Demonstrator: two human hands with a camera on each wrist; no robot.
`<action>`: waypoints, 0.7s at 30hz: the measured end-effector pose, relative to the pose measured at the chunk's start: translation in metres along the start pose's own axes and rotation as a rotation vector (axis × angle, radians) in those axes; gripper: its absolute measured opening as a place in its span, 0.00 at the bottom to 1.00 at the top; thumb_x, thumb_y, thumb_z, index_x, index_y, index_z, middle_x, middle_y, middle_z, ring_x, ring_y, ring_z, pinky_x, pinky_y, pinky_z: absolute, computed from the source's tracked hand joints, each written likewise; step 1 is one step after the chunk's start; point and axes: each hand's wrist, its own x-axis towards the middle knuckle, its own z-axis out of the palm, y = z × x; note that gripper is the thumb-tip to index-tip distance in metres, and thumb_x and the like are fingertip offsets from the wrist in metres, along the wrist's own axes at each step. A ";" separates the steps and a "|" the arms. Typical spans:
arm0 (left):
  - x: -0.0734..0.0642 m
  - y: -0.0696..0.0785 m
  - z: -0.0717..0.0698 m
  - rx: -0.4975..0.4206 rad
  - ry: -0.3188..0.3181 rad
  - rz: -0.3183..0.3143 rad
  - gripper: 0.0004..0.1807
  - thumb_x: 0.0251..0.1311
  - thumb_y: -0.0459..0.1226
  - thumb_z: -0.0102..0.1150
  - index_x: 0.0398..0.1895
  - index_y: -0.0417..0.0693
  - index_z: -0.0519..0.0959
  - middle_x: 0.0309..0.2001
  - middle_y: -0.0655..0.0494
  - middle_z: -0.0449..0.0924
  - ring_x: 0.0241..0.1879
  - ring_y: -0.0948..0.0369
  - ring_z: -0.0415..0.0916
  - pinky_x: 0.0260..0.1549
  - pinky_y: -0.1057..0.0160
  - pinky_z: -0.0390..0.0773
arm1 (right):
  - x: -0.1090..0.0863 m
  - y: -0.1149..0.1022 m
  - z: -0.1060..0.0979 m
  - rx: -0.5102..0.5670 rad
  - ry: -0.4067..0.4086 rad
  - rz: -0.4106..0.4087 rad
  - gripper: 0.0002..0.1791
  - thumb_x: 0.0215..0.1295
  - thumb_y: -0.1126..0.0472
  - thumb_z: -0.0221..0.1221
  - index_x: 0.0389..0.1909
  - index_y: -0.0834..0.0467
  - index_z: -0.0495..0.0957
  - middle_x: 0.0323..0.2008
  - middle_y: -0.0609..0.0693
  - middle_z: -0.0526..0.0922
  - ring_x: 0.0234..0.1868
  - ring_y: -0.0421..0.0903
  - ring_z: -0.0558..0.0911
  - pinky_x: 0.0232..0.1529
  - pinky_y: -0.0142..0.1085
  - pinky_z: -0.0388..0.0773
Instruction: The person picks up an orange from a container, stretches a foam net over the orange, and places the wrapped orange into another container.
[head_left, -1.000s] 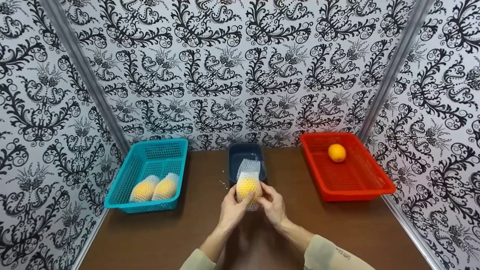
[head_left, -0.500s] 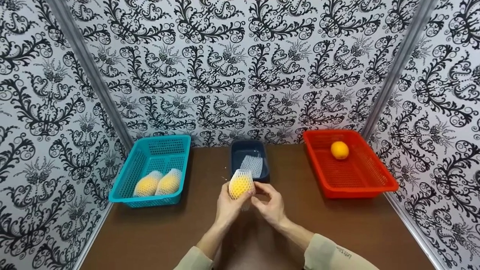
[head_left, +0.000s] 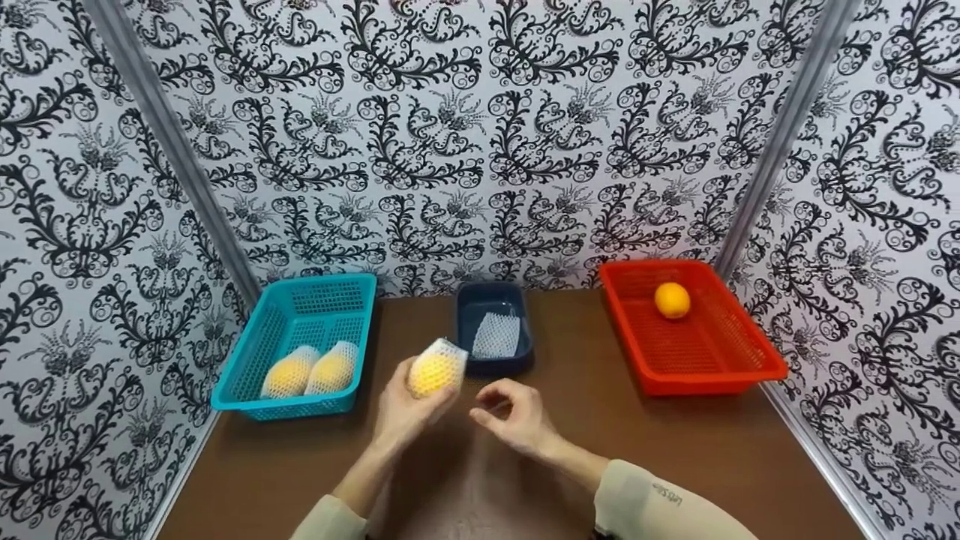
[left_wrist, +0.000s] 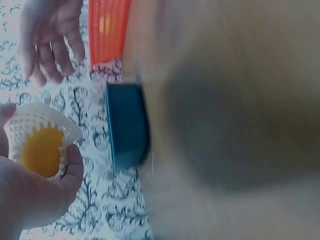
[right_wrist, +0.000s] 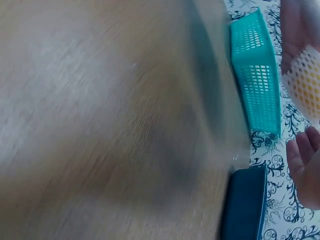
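In the head view my left hand [head_left: 405, 412] holds a round yellow-orange fruit [head_left: 435, 373] wrapped in a white foam net sleeve. From the left wrist, thumb and fingers curl round the netted fruit [left_wrist: 42, 152], whose bare skin shows through the sleeve's jagged opening. To its right, apart from the fruit, my right hand [head_left: 521, 420] hangs with loosely bent fingers and nothing between them. A folded white foam net [head_left: 497, 335] lies in the small dark blue bin [head_left: 491, 367], just beyond both hands.
At left stands a turquoise basket [head_left: 281, 409] holding two netted yellow fruits [head_left: 330, 370]. A red basket [head_left: 709, 384] at right has one unwrapped orange-yellow fruit [head_left: 673, 301] in it. Patterned walls [head_left: 427, 150] enclose the brown table [head_left: 570, 352] at the back and sides.
The left hand has carried the netted fruit left, tilting it. The right hand has come off the fruit and now stands apart. The net in the bin now shows fully.
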 end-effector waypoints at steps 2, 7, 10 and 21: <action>0.007 -0.003 -0.013 0.059 0.022 0.030 0.46 0.54 0.48 0.86 0.74 0.41 0.76 0.61 0.39 0.87 0.55 0.48 0.85 0.56 0.46 0.88 | 0.002 0.002 0.005 -0.049 -0.021 -0.058 0.13 0.67 0.59 0.78 0.43 0.64 0.89 0.37 0.57 0.92 0.37 0.52 0.92 0.40 0.51 0.93; 0.025 -0.010 -0.041 0.147 0.045 0.104 0.45 0.52 0.46 0.86 0.72 0.41 0.78 0.59 0.40 0.87 0.55 0.48 0.85 0.56 0.46 0.87 | 0.006 0.008 0.021 -0.157 -0.052 -0.138 0.13 0.64 0.60 0.78 0.41 0.64 0.88 0.34 0.58 0.90 0.35 0.53 0.90 0.38 0.45 0.92; 0.035 -0.013 -0.057 0.197 0.042 0.127 0.46 0.52 0.44 0.86 0.74 0.41 0.76 0.60 0.40 0.86 0.56 0.47 0.85 0.58 0.44 0.88 | 0.009 0.007 0.032 -0.195 -0.085 -0.170 0.12 0.63 0.61 0.78 0.41 0.64 0.88 0.34 0.59 0.89 0.34 0.53 0.90 0.38 0.42 0.91; 0.077 -0.022 -0.131 0.433 0.028 0.180 0.46 0.54 0.42 0.81 0.77 0.40 0.74 0.64 0.33 0.79 0.61 0.39 0.78 0.62 0.35 0.82 | 0.033 -0.022 0.077 -0.324 -0.213 -0.251 0.12 0.67 0.55 0.77 0.43 0.56 0.89 0.39 0.52 0.90 0.42 0.46 0.90 0.48 0.28 0.85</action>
